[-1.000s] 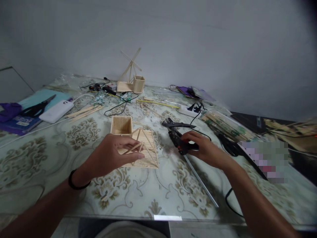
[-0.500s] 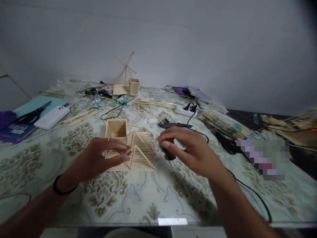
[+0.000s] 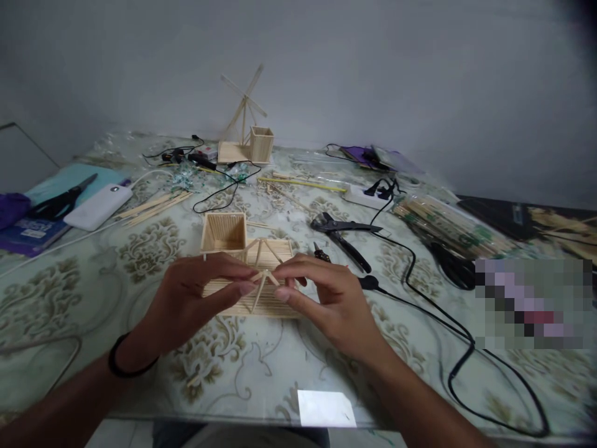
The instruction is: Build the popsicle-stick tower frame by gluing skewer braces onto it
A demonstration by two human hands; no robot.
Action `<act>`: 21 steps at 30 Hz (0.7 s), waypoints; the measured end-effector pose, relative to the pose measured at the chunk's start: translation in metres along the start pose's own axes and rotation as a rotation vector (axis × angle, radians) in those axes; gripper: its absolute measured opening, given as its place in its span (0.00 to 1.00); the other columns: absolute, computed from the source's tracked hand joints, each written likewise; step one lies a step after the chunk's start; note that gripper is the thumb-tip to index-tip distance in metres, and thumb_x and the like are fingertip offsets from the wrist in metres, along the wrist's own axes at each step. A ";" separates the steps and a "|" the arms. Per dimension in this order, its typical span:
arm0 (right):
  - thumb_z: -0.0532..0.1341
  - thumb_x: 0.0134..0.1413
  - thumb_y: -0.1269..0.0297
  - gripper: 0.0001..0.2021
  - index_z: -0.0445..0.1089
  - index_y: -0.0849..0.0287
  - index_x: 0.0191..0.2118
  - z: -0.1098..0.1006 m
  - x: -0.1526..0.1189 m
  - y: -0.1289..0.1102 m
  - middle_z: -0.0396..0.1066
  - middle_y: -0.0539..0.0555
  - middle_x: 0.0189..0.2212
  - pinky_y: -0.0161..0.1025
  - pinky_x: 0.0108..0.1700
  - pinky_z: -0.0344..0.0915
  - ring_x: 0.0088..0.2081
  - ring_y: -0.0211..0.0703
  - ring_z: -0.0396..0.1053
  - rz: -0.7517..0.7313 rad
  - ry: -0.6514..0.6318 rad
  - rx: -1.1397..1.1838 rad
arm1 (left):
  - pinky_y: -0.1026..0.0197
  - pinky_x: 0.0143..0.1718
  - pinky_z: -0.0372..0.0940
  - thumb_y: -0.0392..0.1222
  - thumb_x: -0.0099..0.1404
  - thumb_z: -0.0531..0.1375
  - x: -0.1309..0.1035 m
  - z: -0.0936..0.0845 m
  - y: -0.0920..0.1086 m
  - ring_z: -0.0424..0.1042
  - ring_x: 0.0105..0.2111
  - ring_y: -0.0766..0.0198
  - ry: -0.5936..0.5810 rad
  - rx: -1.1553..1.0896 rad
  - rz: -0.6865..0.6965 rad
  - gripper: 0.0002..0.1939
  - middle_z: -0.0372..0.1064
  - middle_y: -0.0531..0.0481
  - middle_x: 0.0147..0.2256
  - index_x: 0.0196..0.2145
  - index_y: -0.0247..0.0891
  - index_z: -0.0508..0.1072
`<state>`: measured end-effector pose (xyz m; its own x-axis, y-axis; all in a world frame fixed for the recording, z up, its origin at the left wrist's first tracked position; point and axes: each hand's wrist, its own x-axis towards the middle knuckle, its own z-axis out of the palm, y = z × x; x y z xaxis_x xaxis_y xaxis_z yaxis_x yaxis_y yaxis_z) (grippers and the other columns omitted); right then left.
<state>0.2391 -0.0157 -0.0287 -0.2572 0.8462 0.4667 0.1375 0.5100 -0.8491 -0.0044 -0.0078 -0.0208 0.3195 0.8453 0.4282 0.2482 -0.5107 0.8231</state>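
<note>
A small model of thin wooden sticks stands on the table in front of me. It has a flat stick base (image 3: 275, 309), an open square box (image 3: 224, 231) at its back left, and slanted sticks (image 3: 261, 291) that meet in peaks above the base. My left hand (image 3: 193, 298) pinches the front peak from the left with thumb and fingertips. From the right, my right hand (image 3: 333, 302) closes thumb and fingers on the same peak. Behind my right hand lies a black corded tool (image 3: 369, 283), mostly hidden.
Pliers (image 3: 347, 233) lie right of the model. A finished-looking stick windmill (image 3: 245, 102) stands by the wall. Bagged sticks (image 3: 448, 224), a power strip (image 3: 368, 196) and looping black cable (image 3: 452, 373) are on the right. On the left are a white power bank (image 3: 99, 206) and scissors (image 3: 63, 199).
My right hand has moved left from beside the black tool to the front peak, and its fingers have closed there. My left hand stays at the sticks. The view has shifted slightly.
</note>
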 end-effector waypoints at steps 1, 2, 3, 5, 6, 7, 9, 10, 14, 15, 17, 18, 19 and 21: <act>0.74 0.63 0.67 0.04 0.86 0.51 0.43 0.002 0.000 0.000 0.84 0.49 0.36 0.37 0.41 0.72 0.35 0.38 0.76 0.003 0.008 0.018 | 0.63 0.42 0.79 0.42 0.71 0.71 0.001 0.001 0.001 0.86 0.38 0.62 -0.001 -0.012 -0.003 0.05 0.88 0.56 0.39 0.41 0.51 0.88; 0.74 0.63 0.67 0.05 0.86 0.51 0.43 0.003 -0.001 0.001 0.85 0.49 0.36 0.38 0.41 0.72 0.36 0.38 0.77 0.003 0.016 0.032 | 0.63 0.41 0.79 0.41 0.71 0.71 0.001 0.001 0.003 0.86 0.37 0.62 -0.004 -0.021 -0.007 0.05 0.88 0.56 0.39 0.40 0.50 0.88; 0.74 0.64 0.68 0.05 0.86 0.50 0.43 0.004 -0.001 0.001 0.85 0.50 0.36 0.38 0.41 0.72 0.36 0.39 0.78 0.001 0.022 0.042 | 0.63 0.41 0.79 0.41 0.71 0.70 0.002 0.002 0.003 0.86 0.37 0.62 -0.007 -0.030 -0.012 0.05 0.88 0.56 0.38 0.40 0.50 0.88; 0.73 0.64 0.69 0.05 0.86 0.50 0.42 0.005 -0.002 0.002 0.85 0.50 0.36 0.38 0.42 0.72 0.37 0.39 0.78 -0.010 0.026 0.055 | 0.64 0.41 0.78 0.40 0.71 0.70 0.003 0.002 0.004 0.85 0.36 0.62 -0.014 -0.041 -0.019 0.05 0.88 0.56 0.38 0.40 0.50 0.88; 0.73 0.64 0.69 0.06 0.87 0.50 0.42 0.006 -0.002 0.002 0.85 0.50 0.36 0.38 0.42 0.73 0.37 0.39 0.79 -0.017 0.026 0.058 | 0.63 0.41 0.78 0.40 0.71 0.70 0.003 0.003 0.004 0.85 0.37 0.62 -0.019 -0.044 -0.021 0.05 0.88 0.56 0.38 0.40 0.49 0.88; 0.73 0.64 0.70 0.06 0.86 0.50 0.42 0.007 -0.002 0.002 0.85 0.50 0.36 0.38 0.42 0.73 0.37 0.39 0.79 -0.025 0.029 0.059 | 0.64 0.41 0.77 0.41 0.72 0.70 0.003 0.003 0.004 0.85 0.37 0.63 -0.023 -0.045 -0.018 0.05 0.87 0.56 0.38 0.40 0.49 0.88; 0.73 0.64 0.71 0.06 0.86 0.51 0.42 0.008 -0.002 0.003 0.85 0.50 0.36 0.38 0.42 0.73 0.37 0.39 0.79 -0.045 0.040 0.054 | 0.64 0.41 0.77 0.41 0.73 0.69 0.002 0.005 0.003 0.85 0.37 0.63 -0.031 -0.037 -0.010 0.05 0.87 0.55 0.38 0.40 0.48 0.87; 0.73 0.64 0.71 0.07 0.86 0.51 0.42 0.009 -0.002 0.003 0.85 0.50 0.36 0.38 0.42 0.74 0.37 0.39 0.79 -0.052 0.048 0.049 | 0.64 0.41 0.76 0.42 0.73 0.69 0.002 0.005 0.003 0.84 0.37 0.63 -0.035 -0.029 -0.008 0.05 0.87 0.55 0.38 0.40 0.47 0.87; 0.73 0.64 0.71 0.06 0.86 0.51 0.42 0.009 -0.003 0.003 0.85 0.51 0.37 0.36 0.41 0.74 0.37 0.38 0.80 -0.070 0.067 0.028 | 0.64 0.41 0.75 0.42 0.74 0.67 0.001 0.006 0.003 0.83 0.36 0.64 -0.042 -0.006 -0.012 0.06 0.86 0.55 0.38 0.39 0.46 0.86; 0.73 0.64 0.71 0.06 0.86 0.52 0.42 0.009 -0.003 0.003 0.86 0.51 0.37 0.36 0.41 0.75 0.37 0.38 0.80 -0.072 0.067 0.024 | 0.64 0.41 0.75 0.42 0.75 0.67 0.001 0.006 0.003 0.83 0.36 0.64 -0.044 -0.002 -0.015 0.06 0.86 0.55 0.38 0.39 0.45 0.86; 0.73 0.64 0.71 0.06 0.86 0.52 0.42 0.010 -0.003 0.003 0.86 0.51 0.36 0.36 0.41 0.75 0.37 0.38 0.80 -0.081 0.064 0.019 | 0.64 0.41 0.75 0.42 0.75 0.67 0.001 0.006 0.004 0.83 0.36 0.64 -0.045 0.008 -0.019 0.07 0.86 0.55 0.37 0.38 0.45 0.86; 0.73 0.64 0.71 0.06 0.86 0.52 0.42 0.010 -0.003 0.003 0.86 0.51 0.36 0.36 0.41 0.75 0.37 0.38 0.80 -0.083 0.064 0.017 | 0.64 0.41 0.75 0.42 0.75 0.66 0.001 0.006 0.004 0.83 0.36 0.63 -0.043 0.015 -0.021 0.07 0.86 0.55 0.37 0.38 0.45 0.85; 0.73 0.64 0.71 0.06 0.86 0.52 0.42 0.010 -0.003 0.003 0.86 0.51 0.36 0.36 0.41 0.75 0.37 0.38 0.80 -0.085 0.063 0.014 | 0.63 0.41 0.75 0.42 0.74 0.67 0.000 0.006 0.004 0.83 0.36 0.63 -0.041 0.019 -0.020 0.07 0.86 0.54 0.37 0.38 0.44 0.85; 0.73 0.63 0.71 0.06 0.86 0.52 0.41 0.010 -0.003 0.003 0.86 0.51 0.36 0.37 0.41 0.75 0.37 0.38 0.80 -0.088 0.067 0.004 | 0.61 0.41 0.76 0.43 0.74 0.68 0.000 0.006 0.003 0.84 0.37 0.61 -0.037 0.017 -0.015 0.05 0.86 0.53 0.38 0.39 0.45 0.85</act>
<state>0.2305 -0.0189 -0.0350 -0.2033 0.8067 0.5549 0.1135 0.5823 -0.8050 0.0019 -0.0109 -0.0204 0.3492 0.8466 0.4017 0.2685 -0.5011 0.8227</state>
